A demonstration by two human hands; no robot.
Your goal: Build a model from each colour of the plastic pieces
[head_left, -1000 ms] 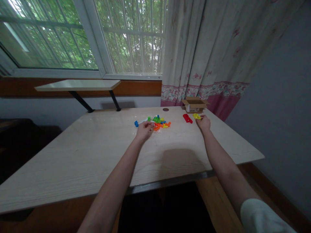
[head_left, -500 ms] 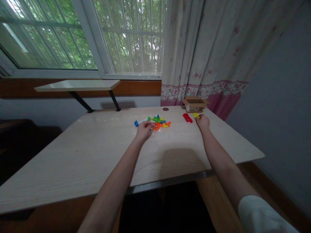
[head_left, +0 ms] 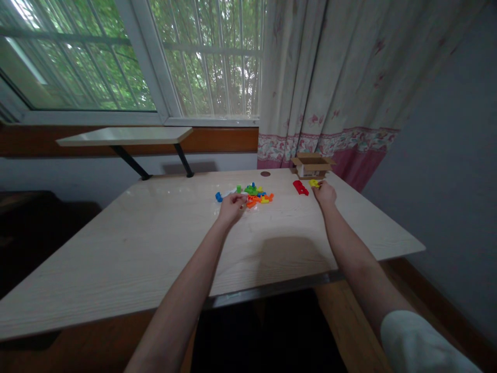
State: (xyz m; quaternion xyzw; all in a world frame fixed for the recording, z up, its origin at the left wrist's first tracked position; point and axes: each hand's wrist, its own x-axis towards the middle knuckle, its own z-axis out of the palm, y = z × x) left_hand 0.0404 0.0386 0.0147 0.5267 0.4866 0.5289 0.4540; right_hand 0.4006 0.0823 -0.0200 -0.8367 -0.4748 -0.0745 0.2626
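Note:
A heap of small plastic pieces in orange, green, blue and yellow lies on the pale wooden table. My left hand rests at the near left edge of the heap, fingers curled against an orange piece. Off to the right, my right hand is closed at a yellow piece, its fingertips on it. A red piece lies just left of the yellow one.
A small open cardboard box stands at the table's far right corner, behind the yellow piece. A round hole marks the far edge. A white shelf juts from the wall under the window, and a curtain hangs at the right.
My right hand has crept slightly forward toward the yellow piece. The left hand stays at the heap's edge.

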